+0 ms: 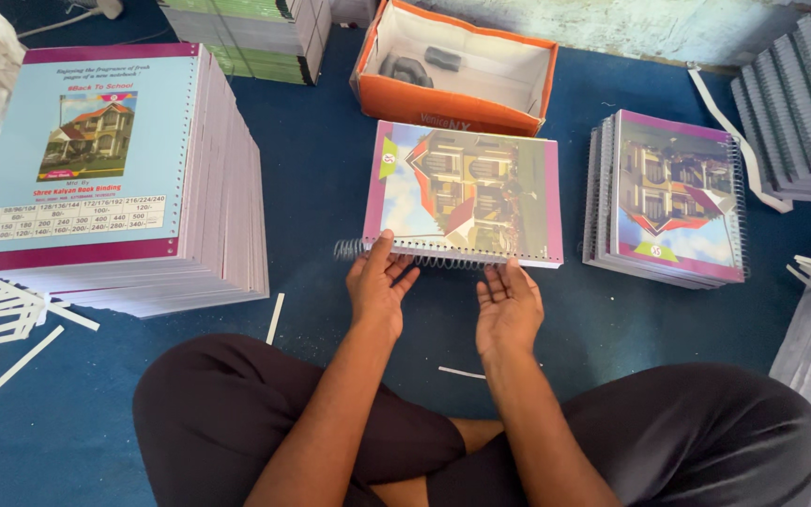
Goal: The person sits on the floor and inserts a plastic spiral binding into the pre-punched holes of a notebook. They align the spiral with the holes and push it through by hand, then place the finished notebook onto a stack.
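We sit cross-legged on the blue floor with one notebook (466,192) lying before us, its punched edge toward our knees; a wire spiral coil (405,255) lies along that edge, its left end sticking out past the cover, so we judge the binding only partly threaded; our left hand (377,286) rests its loosely spread fingertips on the coil, and our right hand (507,308) hovers open, palm up, just beside the edge, holding nothing; a small pile of bound notebooks (673,197) sits to the right, while the tall unbound stack (114,160) at left remains.
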